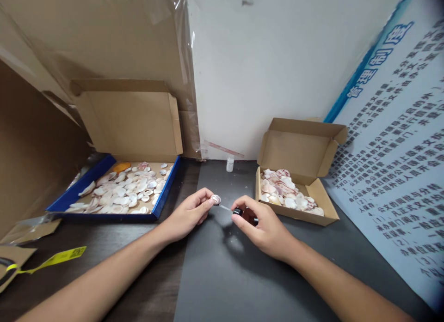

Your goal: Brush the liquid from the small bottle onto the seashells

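Note:
My left hand (pixel 189 214) pinches a small pink-and-white seashell (pixel 215 199) between thumb and fingertips above the dark table. My right hand (pixel 263 225) grips a small brown bottle (pixel 248 215) with a black collar, and its thin nozzle tip (pixel 225 207) points at the shell and almost touches it. Both hands hover near the middle of the table, a few centimetres apart.
A blue-rimmed tray (pixel 166 192) with several pale shells lies at the left. A small cardboard box (pixel 298 215) of shells stands at the right. A tiny white bottle (pixel 230 164) stands by the wall. A printed poster (pixel 391 165) leans at right. A yellow tag (pixel 55 258) lies near left.

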{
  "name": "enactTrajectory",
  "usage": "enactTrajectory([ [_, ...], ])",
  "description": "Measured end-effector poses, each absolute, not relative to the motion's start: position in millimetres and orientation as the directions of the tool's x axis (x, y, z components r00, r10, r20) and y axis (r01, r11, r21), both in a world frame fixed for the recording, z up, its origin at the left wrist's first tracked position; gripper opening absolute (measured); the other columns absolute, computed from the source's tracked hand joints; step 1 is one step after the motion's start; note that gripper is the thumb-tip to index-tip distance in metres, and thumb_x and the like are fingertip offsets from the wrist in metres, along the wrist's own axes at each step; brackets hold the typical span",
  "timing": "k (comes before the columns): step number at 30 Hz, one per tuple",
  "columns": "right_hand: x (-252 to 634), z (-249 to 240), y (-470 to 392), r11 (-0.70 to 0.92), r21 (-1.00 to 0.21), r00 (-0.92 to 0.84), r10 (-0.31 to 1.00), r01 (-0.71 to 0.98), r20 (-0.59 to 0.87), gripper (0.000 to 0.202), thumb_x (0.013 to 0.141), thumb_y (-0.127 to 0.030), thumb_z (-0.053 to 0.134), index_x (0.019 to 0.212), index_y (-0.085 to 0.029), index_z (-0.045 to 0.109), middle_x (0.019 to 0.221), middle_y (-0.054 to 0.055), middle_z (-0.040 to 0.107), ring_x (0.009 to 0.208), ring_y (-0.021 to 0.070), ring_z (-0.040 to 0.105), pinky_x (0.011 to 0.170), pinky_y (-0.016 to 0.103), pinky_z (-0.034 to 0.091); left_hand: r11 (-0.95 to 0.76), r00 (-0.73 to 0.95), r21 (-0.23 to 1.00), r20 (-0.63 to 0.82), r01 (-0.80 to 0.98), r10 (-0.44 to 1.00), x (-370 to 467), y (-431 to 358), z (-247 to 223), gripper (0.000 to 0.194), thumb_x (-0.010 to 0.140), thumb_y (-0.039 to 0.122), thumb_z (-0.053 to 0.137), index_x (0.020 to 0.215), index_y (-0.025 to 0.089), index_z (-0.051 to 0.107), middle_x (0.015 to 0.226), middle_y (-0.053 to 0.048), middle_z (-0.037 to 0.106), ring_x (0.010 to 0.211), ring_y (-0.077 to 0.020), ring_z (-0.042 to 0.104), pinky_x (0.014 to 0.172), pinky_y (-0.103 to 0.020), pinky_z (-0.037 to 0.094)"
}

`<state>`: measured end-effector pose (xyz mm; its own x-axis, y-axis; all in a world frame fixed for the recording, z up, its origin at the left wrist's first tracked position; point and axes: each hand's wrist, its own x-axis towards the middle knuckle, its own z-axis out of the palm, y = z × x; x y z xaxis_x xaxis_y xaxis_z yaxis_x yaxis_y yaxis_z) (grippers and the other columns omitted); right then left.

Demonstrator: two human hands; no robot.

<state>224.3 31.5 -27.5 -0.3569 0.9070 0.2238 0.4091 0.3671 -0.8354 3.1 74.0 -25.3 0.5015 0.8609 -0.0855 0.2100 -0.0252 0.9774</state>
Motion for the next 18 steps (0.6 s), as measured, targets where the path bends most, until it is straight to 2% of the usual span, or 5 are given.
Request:
enactTrajectory([
  [18, 224.1, -29.6, 35.3, 0.332, -0.807, -0.264, 0.938, 0.488, 0.226, 0.008, 0.090, -0.027, 0.058, 0.095, -0.020, 0.057, 0.071, -0.003, 0.054, 0.062, 0.0111, 0.048, 0.059, 0.023, 0.039, -0.029, 0.507, 0.977, -0.084, 0.212, 0.858, 3.7, 73.5, -23.8, 0.036, 0.094, 0.052, 0.051, 0.094, 0.016, 0.051, 0.068, 0.005, 0.041, 0.056, -0.0073, 0.035, 0.051, -0.022, 0.027],
])
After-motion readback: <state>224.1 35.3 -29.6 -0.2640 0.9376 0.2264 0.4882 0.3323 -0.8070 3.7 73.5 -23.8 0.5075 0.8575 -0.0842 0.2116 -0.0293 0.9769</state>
